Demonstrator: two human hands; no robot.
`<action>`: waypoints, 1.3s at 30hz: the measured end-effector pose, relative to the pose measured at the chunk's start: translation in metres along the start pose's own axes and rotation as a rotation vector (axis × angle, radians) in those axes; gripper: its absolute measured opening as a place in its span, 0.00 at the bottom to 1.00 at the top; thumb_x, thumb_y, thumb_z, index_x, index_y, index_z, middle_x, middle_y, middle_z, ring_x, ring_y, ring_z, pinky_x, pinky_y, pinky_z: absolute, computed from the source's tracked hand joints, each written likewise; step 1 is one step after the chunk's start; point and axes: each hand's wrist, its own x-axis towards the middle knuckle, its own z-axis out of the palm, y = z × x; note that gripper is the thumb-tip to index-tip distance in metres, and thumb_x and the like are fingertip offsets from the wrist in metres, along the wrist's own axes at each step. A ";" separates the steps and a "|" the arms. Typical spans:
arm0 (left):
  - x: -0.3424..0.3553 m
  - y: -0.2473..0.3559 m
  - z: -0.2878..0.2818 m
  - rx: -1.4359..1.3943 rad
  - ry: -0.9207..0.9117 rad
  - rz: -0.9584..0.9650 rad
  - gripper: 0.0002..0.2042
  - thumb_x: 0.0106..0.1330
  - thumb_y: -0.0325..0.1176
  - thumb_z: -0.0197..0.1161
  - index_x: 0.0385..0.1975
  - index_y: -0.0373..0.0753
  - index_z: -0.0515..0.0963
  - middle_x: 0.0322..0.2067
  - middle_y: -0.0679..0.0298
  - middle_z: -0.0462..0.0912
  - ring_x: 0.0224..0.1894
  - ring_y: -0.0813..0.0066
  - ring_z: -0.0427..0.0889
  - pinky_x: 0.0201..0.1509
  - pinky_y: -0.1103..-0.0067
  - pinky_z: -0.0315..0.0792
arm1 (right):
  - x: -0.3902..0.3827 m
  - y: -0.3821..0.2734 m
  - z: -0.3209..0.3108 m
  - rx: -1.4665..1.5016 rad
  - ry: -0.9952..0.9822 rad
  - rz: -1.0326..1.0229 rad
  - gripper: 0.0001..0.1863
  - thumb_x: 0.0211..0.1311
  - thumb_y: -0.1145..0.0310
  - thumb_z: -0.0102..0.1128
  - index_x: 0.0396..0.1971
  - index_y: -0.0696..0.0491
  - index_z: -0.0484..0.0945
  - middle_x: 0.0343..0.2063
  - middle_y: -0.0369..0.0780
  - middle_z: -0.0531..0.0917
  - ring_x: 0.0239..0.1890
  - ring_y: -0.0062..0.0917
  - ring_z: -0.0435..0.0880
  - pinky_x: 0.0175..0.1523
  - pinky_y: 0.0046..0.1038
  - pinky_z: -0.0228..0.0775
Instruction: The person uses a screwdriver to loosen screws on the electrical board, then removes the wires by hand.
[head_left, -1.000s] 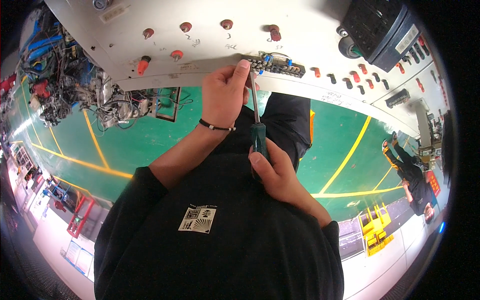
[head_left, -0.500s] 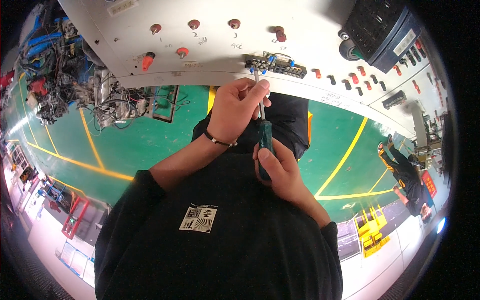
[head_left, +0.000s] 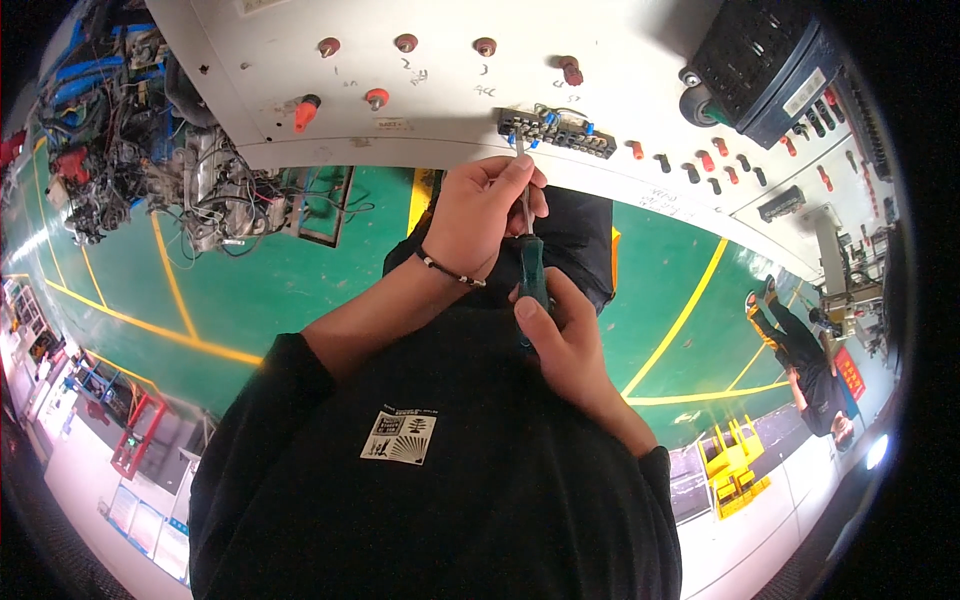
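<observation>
Green-handled screwdriver in R hand, fingers + thumb wrapped round the grip. L hand, just ahead of R fingers, has thumb + fingertips pinched on the metal shaft. Tip's just past L fingertips, at near edge of black terminal block; can't tell if it's in a screw. Blue connectors sit on the block, beyond L fingers. White panel behind; red posts left of L fingers.
</observation>
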 end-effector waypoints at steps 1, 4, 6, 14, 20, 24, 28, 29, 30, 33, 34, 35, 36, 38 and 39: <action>0.000 -0.002 -0.001 -0.002 0.000 0.002 0.13 0.71 0.38 0.53 0.30 0.35 0.77 0.20 0.66 0.77 0.19 0.85 0.68 0.22 0.87 0.59 | -0.004 -0.004 0.002 0.053 0.036 0.020 0.12 0.66 0.64 0.54 0.41 0.57 0.69 0.22 0.31 0.71 0.23 0.10 0.66 0.27 0.16 0.57; 0.002 -0.006 -0.004 -0.117 -0.070 -0.006 0.13 0.73 0.37 0.49 0.33 0.36 0.75 0.21 0.66 0.76 0.21 0.84 0.70 0.25 0.86 0.61 | -0.009 -0.010 0.006 0.115 0.102 0.018 0.14 0.64 0.69 0.57 0.45 0.58 0.67 0.25 0.32 0.73 0.28 0.12 0.69 0.32 0.18 0.62; 0.004 -0.010 -0.004 -0.239 -0.164 0.002 0.12 0.74 0.36 0.46 0.35 0.36 0.75 0.21 0.66 0.76 0.23 0.82 0.71 0.28 0.86 0.63 | -0.011 -0.011 0.008 0.126 0.130 -0.004 0.16 0.63 0.72 0.58 0.48 0.58 0.66 0.26 0.34 0.75 0.28 0.13 0.71 0.33 0.19 0.64; 0.003 -0.003 0.004 -0.291 -0.113 -0.064 0.13 0.74 0.36 0.47 0.37 0.36 0.75 0.24 0.66 0.78 0.25 0.82 0.72 0.31 0.85 0.67 | -0.003 0.001 0.007 -0.458 0.544 -0.542 0.21 0.55 0.75 0.63 0.49 0.60 0.70 0.32 0.44 0.80 0.28 0.26 0.79 0.37 0.28 0.72; 0.006 -0.007 0.001 -0.179 -0.123 -0.002 0.12 0.74 0.37 0.48 0.37 0.35 0.76 0.26 0.65 0.78 0.25 0.83 0.71 0.31 0.84 0.67 | -0.003 -0.006 0.003 -0.710 0.606 -0.653 0.24 0.51 0.74 0.68 0.50 0.60 0.73 0.32 0.45 0.81 0.30 0.35 0.82 0.37 0.28 0.76; 0.009 -0.011 -0.001 -0.339 -0.199 0.028 0.12 0.74 0.37 0.48 0.37 0.35 0.75 0.26 0.65 0.78 0.25 0.82 0.71 0.30 0.84 0.67 | -0.002 -0.013 0.003 -0.615 0.568 -0.683 0.25 0.49 0.72 0.70 0.48 0.59 0.74 0.30 0.44 0.81 0.28 0.34 0.83 0.34 0.27 0.76; 0.009 -0.008 0.003 -0.443 -0.223 -0.021 0.12 0.74 0.37 0.48 0.39 0.34 0.75 0.27 0.65 0.79 0.26 0.82 0.71 0.31 0.84 0.67 | -0.001 -0.001 0.002 -0.569 0.692 -0.713 0.23 0.48 0.71 0.71 0.44 0.59 0.74 0.29 0.44 0.81 0.25 0.34 0.82 0.32 0.26 0.76; 0.007 -0.006 0.004 -0.410 -0.176 -0.050 0.13 0.74 0.38 0.48 0.39 0.34 0.75 0.27 0.65 0.79 0.25 0.82 0.72 0.30 0.84 0.66 | 0.000 -0.003 0.001 -0.630 0.705 -0.749 0.21 0.48 0.71 0.71 0.43 0.59 0.74 0.28 0.44 0.81 0.24 0.34 0.82 0.30 0.27 0.75; 0.005 -0.003 0.005 -0.377 -0.128 -0.076 0.14 0.74 0.38 0.49 0.39 0.34 0.75 0.26 0.65 0.79 0.25 0.82 0.72 0.29 0.84 0.66 | 0.002 -0.005 -0.001 -0.691 0.716 -0.786 0.20 0.48 0.72 0.71 0.41 0.59 0.74 0.27 0.44 0.81 0.23 0.34 0.82 0.28 0.27 0.75; 0.001 0.003 0.003 0.146 0.089 0.096 0.13 0.71 0.35 0.51 0.33 0.32 0.77 0.24 0.64 0.80 0.22 0.83 0.73 0.27 0.86 0.67 | 0.005 -0.011 -0.005 -0.742 0.714 -0.795 0.19 0.48 0.73 0.70 0.40 0.59 0.75 0.25 0.44 0.80 0.21 0.33 0.81 0.26 0.27 0.73; 0.002 0.002 0.000 0.146 0.087 0.097 0.13 0.71 0.35 0.51 0.33 0.32 0.77 0.24 0.64 0.80 0.22 0.83 0.73 0.27 0.86 0.67 | 0.005 -0.013 -0.005 -0.744 0.716 -0.796 0.19 0.48 0.73 0.70 0.40 0.59 0.75 0.25 0.44 0.80 0.21 0.33 0.81 0.26 0.27 0.73; 0.004 -0.003 -0.005 0.230 0.145 0.256 0.11 0.70 0.33 0.54 0.31 0.32 0.78 0.23 0.65 0.80 0.21 0.83 0.73 0.26 0.86 0.66 | 0.005 -0.015 -0.005 -0.743 0.705 -0.801 0.18 0.47 0.74 0.70 0.39 0.59 0.75 0.24 0.44 0.79 0.21 0.33 0.81 0.25 0.27 0.72; 0.004 -0.005 -0.007 0.314 0.200 0.412 0.10 0.68 0.32 0.56 0.30 0.31 0.78 0.21 0.66 0.80 0.20 0.84 0.72 0.24 0.86 0.65 | 0.005 -0.015 -0.005 -0.743 0.697 -0.804 0.17 0.47 0.74 0.70 0.38 0.59 0.76 0.24 0.44 0.79 0.20 0.33 0.80 0.25 0.27 0.72; 0.005 -0.003 -0.014 0.439 0.236 0.456 0.07 0.68 0.30 0.58 0.34 0.33 0.77 0.23 0.68 0.79 0.22 0.89 0.70 0.24 0.88 0.65 | 0.006 -0.014 -0.005 -0.722 0.710 -0.802 0.17 0.47 0.74 0.70 0.39 0.59 0.76 0.24 0.44 0.79 0.20 0.32 0.80 0.25 0.27 0.72; 0.008 0.003 -0.014 0.599 0.288 0.663 0.04 0.65 0.28 0.60 0.33 0.34 0.78 0.22 0.67 0.79 0.21 0.87 0.71 0.23 0.87 0.64 | 0.008 -0.013 -0.005 -0.698 0.715 -0.805 0.17 0.47 0.74 0.70 0.39 0.58 0.76 0.24 0.43 0.79 0.20 0.32 0.80 0.25 0.27 0.72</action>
